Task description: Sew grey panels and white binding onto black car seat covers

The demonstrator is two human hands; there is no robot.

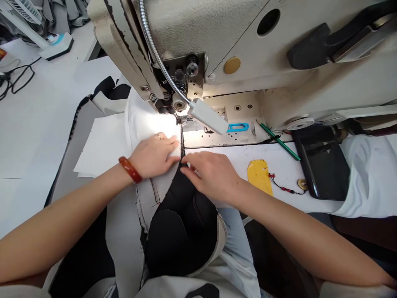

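Observation:
Grey and black fabric pieces (192, 244) run from my lap up to the sewing machine (186, 99), with a seam edge near its needle. My left hand (155, 154), with a reddish-brown bangle (130, 169) at the wrist, lies on the white part of the fabric just in front of the needle area. Its fingers rest flat and the thumb is apart from them, near the seam edge. Right beside it, my right hand (211, 174) pinches the edge of the black fabric between thumb and fingers. White sheets (102, 142) lie left of my left hand.
A lamp (207, 116) on a bendy metal neck lights the needle area. Right of it are a blue tool (238, 127), a green pencil (281, 141), a yellow tag (259, 177), a beaded cord (287, 190) and a black phone (322, 165). A white fan (52, 43) stands far left.

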